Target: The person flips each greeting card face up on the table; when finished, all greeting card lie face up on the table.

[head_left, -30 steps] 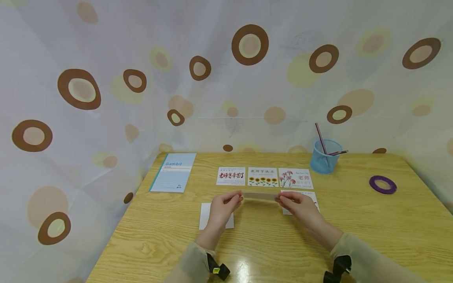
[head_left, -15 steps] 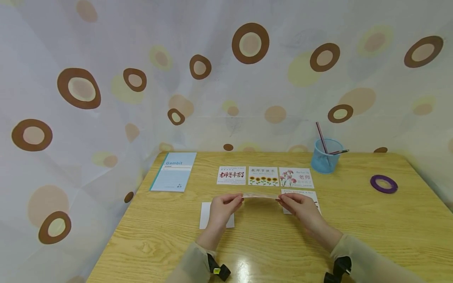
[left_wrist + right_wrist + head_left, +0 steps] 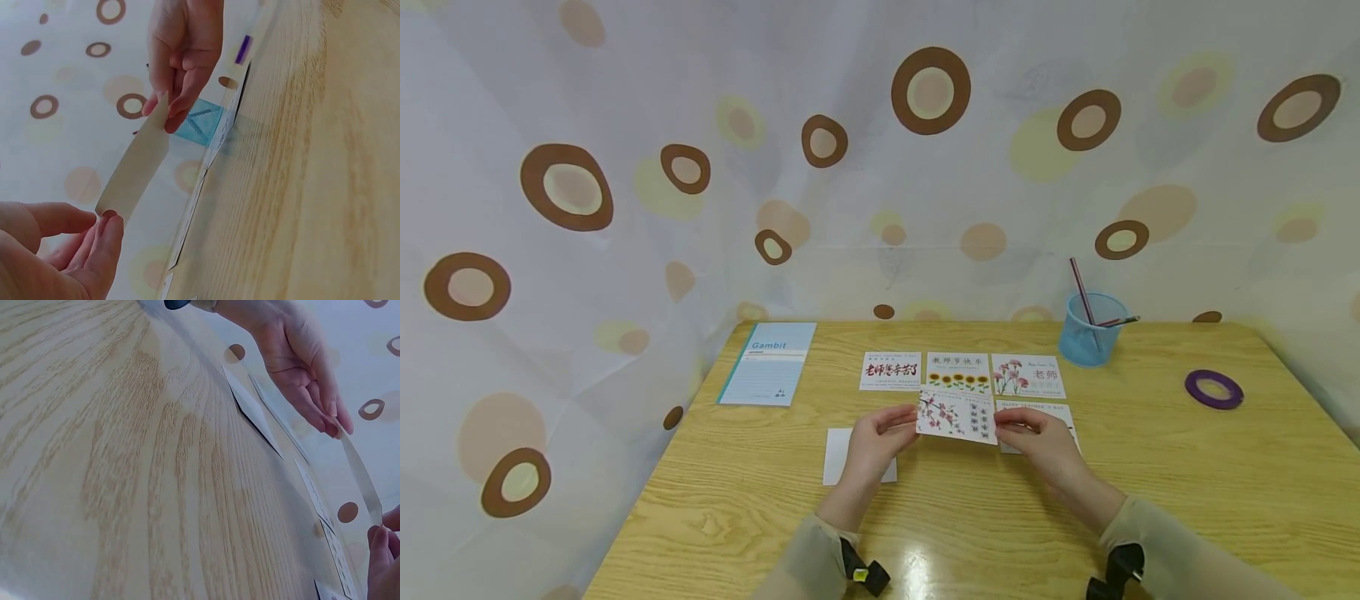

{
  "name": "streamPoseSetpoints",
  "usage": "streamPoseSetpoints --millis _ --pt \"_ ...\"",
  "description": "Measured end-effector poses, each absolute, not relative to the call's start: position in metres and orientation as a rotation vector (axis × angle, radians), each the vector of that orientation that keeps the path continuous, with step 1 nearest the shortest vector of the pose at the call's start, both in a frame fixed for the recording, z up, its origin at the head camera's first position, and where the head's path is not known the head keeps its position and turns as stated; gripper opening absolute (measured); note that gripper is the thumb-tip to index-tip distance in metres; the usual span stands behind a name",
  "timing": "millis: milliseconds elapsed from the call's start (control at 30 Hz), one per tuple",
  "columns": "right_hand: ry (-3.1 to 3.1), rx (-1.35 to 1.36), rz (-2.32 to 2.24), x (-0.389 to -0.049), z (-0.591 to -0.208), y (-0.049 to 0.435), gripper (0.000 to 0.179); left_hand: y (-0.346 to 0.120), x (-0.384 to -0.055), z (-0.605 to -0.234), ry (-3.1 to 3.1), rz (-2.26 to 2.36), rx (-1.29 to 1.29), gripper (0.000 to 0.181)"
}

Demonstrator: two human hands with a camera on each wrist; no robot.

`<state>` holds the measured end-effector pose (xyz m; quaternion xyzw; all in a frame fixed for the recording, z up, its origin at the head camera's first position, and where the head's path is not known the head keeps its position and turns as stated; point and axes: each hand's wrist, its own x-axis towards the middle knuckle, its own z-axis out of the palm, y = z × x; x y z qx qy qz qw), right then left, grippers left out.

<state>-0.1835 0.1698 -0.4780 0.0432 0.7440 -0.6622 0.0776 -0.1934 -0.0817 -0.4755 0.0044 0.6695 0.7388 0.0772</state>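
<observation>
A greeting card (image 3: 957, 417) printed with pink blossoms and dark characters is held in the air between both hands, its printed face toward the head camera. My left hand (image 3: 871, 446) pinches its left edge between thumb and fingers, while my right hand (image 3: 1043, 443) pinches the right edge. In the left wrist view the plain back of the card (image 3: 134, 165) shows, slightly bowed. Beneath and behind the right hand lies another card (image 3: 1037, 412), partly covered. A blank white card or stack of cards (image 3: 835, 460) rests on the table, partly hidden by the left hand.
Three cards form a row behind: red lettering (image 3: 890, 372), sunflowers (image 3: 958, 362) and carnations (image 3: 1028, 377). A Gambit notebook (image 3: 767, 367) lies at left. A blue mesh pen cup (image 3: 1088, 337) with pencils and a purple tape roll (image 3: 1195, 390) are at right on the wooden table (image 3: 1187, 483).
The card has tipped from nearly edge-on to showing its blossom-printed face to the head camera. Both hands keep their pinch and have barely shifted.
</observation>
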Motion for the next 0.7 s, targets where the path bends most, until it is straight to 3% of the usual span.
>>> streamPoseSetpoints --millis 433,600,700 --pt "2.165 0.182 -2.063 -0.1862 -0.4796 0.1709 0.041 -0.0804 -0.1925 -0.4779 1.924 2.123 -0.029 0.044" --pt "2.174 0.139 -2.034 -0.1877 -0.4817 0.1724 0.041 -0.0774 -0.1908 -0.4773 1.979 1.948 0.008 0.032" --pt "2.223 0.092 -1.972 -0.1884 -0.4834 0.1714 0.039 -0.076 -0.1897 -0.4774 2.013 1.851 0.03 0.035"
